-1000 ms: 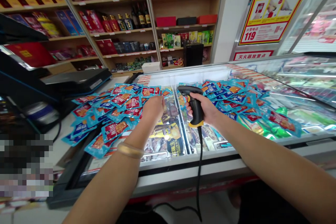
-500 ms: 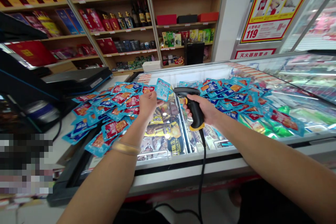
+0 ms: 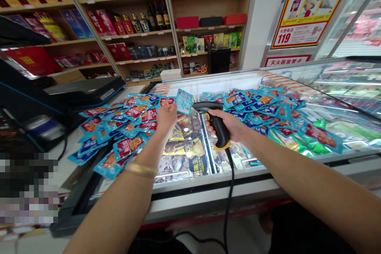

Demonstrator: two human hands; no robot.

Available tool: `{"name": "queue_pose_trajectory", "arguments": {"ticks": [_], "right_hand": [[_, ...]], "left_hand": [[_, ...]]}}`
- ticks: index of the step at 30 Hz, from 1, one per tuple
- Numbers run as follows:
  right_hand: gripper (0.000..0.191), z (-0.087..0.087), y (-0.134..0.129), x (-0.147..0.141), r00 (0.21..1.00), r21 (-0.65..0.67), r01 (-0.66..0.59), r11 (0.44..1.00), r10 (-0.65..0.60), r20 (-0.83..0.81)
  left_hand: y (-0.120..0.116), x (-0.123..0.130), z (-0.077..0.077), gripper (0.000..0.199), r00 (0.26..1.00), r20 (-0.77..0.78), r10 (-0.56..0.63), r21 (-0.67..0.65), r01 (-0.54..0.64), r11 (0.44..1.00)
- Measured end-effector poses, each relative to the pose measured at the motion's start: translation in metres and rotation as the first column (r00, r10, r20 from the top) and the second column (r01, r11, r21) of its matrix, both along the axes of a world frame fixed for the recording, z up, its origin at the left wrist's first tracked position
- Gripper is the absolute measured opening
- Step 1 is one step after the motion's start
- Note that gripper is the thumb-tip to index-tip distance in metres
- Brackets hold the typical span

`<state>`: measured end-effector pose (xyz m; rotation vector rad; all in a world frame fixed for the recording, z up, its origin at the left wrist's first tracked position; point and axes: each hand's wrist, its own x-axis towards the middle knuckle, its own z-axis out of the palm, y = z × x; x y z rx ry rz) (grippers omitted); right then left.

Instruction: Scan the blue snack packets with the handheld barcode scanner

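My left hand (image 3: 167,118) pinches a light-blue snack packet (image 3: 184,102) by its left side, with the printed back turned toward me. In my right hand (image 3: 228,124) is a black and yellow barcode scanner (image 3: 219,130), gripped by its handle. The scanner's head is just to the right of the packet, a small gap apart, and its cable hangs down in front of the freezer. To the left lies a pile of blue and red snack packets (image 3: 131,145). A second pile of such packets (image 3: 264,107) is spread on the glass at the right.
Both piles lie on or beside a glass-topped chest freezer (image 3: 226,190) with packaged goods inside. A dark flat device (image 3: 89,89) sits at the left on the counter. Shelves (image 3: 208,27) with boxes and bottles stand behind. A cable crosses the floor below.
The scanner has moved slightly left, closer to the packet, and tilted a little. My left hand still holds the packet in nearly the same place. The whole view has shifted slightly.
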<state>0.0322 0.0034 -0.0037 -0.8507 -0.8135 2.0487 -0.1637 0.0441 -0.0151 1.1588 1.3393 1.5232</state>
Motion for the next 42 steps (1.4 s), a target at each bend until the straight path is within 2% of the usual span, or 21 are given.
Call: {"name": "queue_pose_trajectory", "arguments": {"ticks": [9, 11, 13, 15, 17, 19, 21, 24, 27, 29, 31, 35, 39, 42], "right_hand": [[0.022, 0.002, 0.000, 0.000, 0.999, -0.043, 0.014, 0.999, -0.016, -0.047], [0.023, 0.006, 0.000, 0.001, 0.997, -0.041, 0.041, 0.998, -0.043, -0.063], [0.023, 0.012, 0.001, 0.007, 0.993, -0.018, 0.072, 0.997, -0.073, -0.089], [0.023, 0.018, 0.002, 0.018, 0.987, 0.026, 0.109, 0.994, -0.105, -0.121], [0.022, 0.024, 0.003, 0.035, 0.977, 0.067, 0.163, 0.984, -0.152, -0.151], [0.021, 0.030, 0.005, 0.056, 0.960, 0.084, 0.237, 0.968, -0.221, -0.170], [0.020, 0.034, 0.005, 0.081, 0.939, 0.080, 0.315, 0.946, -0.298, -0.173], [0.019, 0.037, 0.005, 0.116, 0.896, 0.064, 0.419, 0.906, -0.401, -0.191], [0.020, 0.035, 0.003, 0.144, 0.851, 0.045, 0.493, 0.869, -0.471, -0.233], [0.020, 0.033, 0.001, 0.156, 0.835, 0.043, 0.518, 0.854, -0.494, -0.242], [0.019, 0.031, -0.001, 0.162, 0.831, 0.049, 0.527, 0.848, -0.503, -0.236], [0.018, 0.030, -0.002, 0.160, 0.829, 0.044, 0.532, 0.846, -0.509, -0.232], [0.019, 0.034, -0.001, 0.139, 0.844, 0.048, 0.502, 0.863, -0.478, -0.243], [0.020, 0.037, 0.003, 0.108, 0.883, 0.060, 0.430, 0.901, -0.406, -0.237]], "left_hand": [[-0.001, -0.001, -0.001, 0.028, 0.998, -0.060, -0.015, 0.017, 0.016, 1.000], [0.000, 0.001, -0.001, 0.029, 0.991, -0.132, -0.009, 0.066, 0.017, 0.998], [0.000, 0.005, 0.002, 0.030, 0.957, -0.291, 0.005, 0.126, 0.033, 0.992], [0.002, 0.015, 0.009, 0.033, 0.858, -0.512, 0.051, 0.180, 0.049, 0.982], [0.003, 0.032, 0.019, 0.036, 0.697, -0.707, 0.119, 0.238, 0.076, 0.968], [0.006, 0.055, 0.031, 0.038, 0.540, -0.822, 0.180, 0.289, 0.124, 0.949], [0.010, 0.084, 0.041, 0.039, 0.430, -0.880, 0.203, 0.306, 0.185, 0.934], [0.016, 0.130, 0.047, 0.037, 0.327, -0.929, 0.170, 0.273, 0.299, 0.914], [0.020, 0.167, 0.042, 0.036, 0.194, -0.978, 0.074, 0.153, 0.427, 0.891], [0.020, 0.182, 0.035, 0.037, 0.109, -0.994, 0.002, 0.053, 0.467, 0.883], [0.019, 0.187, 0.029, 0.038, 0.099, -0.995, -0.031, 0.020, 0.482, 0.876], [0.015, 0.173, 0.025, 0.039, 0.198, -0.980, 0.018, 0.119, 0.509, 0.852], [0.012, 0.138, 0.028, 0.040, 0.231, -0.971, 0.064, 0.166, 0.452, 0.876], [0.013, 0.097, 0.029, 0.040, 0.205, -0.974, 0.100, 0.169, 0.354, 0.920]]}}
